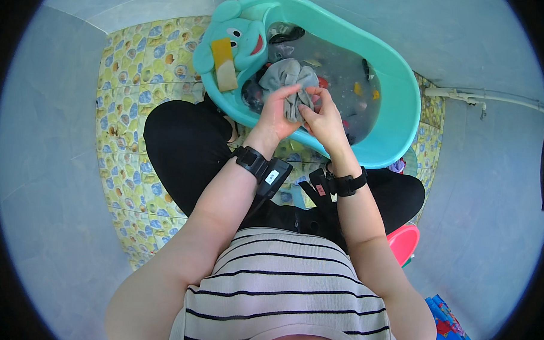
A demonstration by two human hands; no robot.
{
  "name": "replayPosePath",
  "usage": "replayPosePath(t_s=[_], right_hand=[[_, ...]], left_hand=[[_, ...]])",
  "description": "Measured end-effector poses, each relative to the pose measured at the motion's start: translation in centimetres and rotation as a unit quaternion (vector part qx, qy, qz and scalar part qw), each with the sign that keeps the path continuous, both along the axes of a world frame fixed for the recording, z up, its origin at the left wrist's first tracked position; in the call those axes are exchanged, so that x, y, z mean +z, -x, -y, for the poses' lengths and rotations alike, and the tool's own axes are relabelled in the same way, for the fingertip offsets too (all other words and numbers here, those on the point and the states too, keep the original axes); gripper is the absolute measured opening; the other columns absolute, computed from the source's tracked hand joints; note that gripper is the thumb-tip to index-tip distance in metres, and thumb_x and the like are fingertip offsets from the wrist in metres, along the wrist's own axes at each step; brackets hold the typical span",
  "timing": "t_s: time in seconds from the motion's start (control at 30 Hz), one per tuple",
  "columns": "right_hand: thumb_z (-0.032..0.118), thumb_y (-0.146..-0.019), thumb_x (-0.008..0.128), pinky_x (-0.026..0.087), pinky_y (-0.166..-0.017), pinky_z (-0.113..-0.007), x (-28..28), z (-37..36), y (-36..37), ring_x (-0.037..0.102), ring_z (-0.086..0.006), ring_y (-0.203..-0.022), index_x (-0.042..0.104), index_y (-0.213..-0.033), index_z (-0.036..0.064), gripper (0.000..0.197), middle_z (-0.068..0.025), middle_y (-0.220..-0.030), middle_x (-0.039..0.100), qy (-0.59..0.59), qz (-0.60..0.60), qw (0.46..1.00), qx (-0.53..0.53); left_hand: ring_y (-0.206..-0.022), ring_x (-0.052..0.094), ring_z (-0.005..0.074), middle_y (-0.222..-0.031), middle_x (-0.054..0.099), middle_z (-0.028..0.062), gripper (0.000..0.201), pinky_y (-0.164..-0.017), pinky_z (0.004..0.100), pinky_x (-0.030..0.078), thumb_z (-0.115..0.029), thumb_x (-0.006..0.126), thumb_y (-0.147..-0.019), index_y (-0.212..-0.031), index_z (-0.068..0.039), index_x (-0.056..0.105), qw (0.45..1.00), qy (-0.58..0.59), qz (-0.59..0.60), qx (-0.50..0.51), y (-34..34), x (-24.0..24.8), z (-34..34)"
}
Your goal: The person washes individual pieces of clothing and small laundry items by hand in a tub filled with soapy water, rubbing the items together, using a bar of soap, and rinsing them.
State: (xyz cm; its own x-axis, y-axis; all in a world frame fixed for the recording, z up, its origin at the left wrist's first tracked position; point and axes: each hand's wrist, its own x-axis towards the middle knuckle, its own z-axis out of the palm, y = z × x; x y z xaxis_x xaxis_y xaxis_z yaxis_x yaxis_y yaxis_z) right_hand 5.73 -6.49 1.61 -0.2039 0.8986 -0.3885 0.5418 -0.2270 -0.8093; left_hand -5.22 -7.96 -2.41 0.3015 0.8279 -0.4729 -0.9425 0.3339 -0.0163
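A wet grey cloth point(290, 75), perhaps a small garment, is bunched between my two hands over the near side of a turquoise baby bathtub point(398, 114). My left hand point(276, 115) grips it from the left, thumb along the top. From the right, my right hand point(325, 117) pinches its near end with thumb and fingers. The cloth's far part spreads above the cloudy water point(341, 61). Dark and coloured pieces lie in that water, most too murky to name. On the tub's left rim rests a long block point(224, 63), yellow at one end and beige at the other.
The tub's far left end has a moulded cartoon animal head point(238, 34). A white pipe with a tap point(483, 104) runs along the right wall. Near my right leg stands a pink basin point(403, 243). Blue patterned fabric point(449, 326) lies at lower right. Patterned tiles point(119, 128) cover the floor.
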Motion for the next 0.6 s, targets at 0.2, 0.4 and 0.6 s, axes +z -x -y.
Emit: replayPosePath(t_s=[0.2,0.4,0.6], right_hand=[[0.015,-0.079,0.055,0.046,-0.049,-0.026,1.0,-1.1,-0.5,0.059,-0.0140,-0.056,0.050,-0.106,-0.0003,0.032,-0.0096,-0.078,0.061,0.039,-0.013,0.999,-0.015],[0.030,-0.076,0.056,0.048,-0.061,-0.031,-2.9,-8.2,4.3,0.062,-0.0203,-0.066,0.059,-0.088,-0.0014,0.033,-0.0137,-0.071,0.062,0.004,0.072,0.983,0.169],[0.043,-0.066,0.063,0.048,-0.059,-0.032,-9.8,-10.7,14.4,0.062,-0.0242,-0.063,0.062,-0.076,-0.0057,0.049,-0.0159,-0.070,0.062,0.032,0.207,0.922,0.326]], left_hand=[[-0.096,0.052,0.0313,-0.109,0.050,0.0170,0.041,-0.078,0.0429,0.046,0.002,0.038,-0.075,-0.115,-0.002,0.042,0.995,0.050,-0.047,0.066,-0.4,-4.8,-0.2],[-0.074,0.051,0.0269,-0.094,0.045,0.0141,0.043,-0.059,0.0376,0.047,0.005,0.036,-0.072,-0.114,-0.006,0.035,0.941,0.252,-0.220,0.056,0.4,-7.1,1.5],[-0.061,0.046,0.0145,-0.089,0.049,0.0066,0.045,-0.051,0.0304,0.039,-0.003,0.036,-0.078,-0.122,-0.013,0.035,0.933,0.229,-0.267,0.081,0.1,-7.6,2.0]])
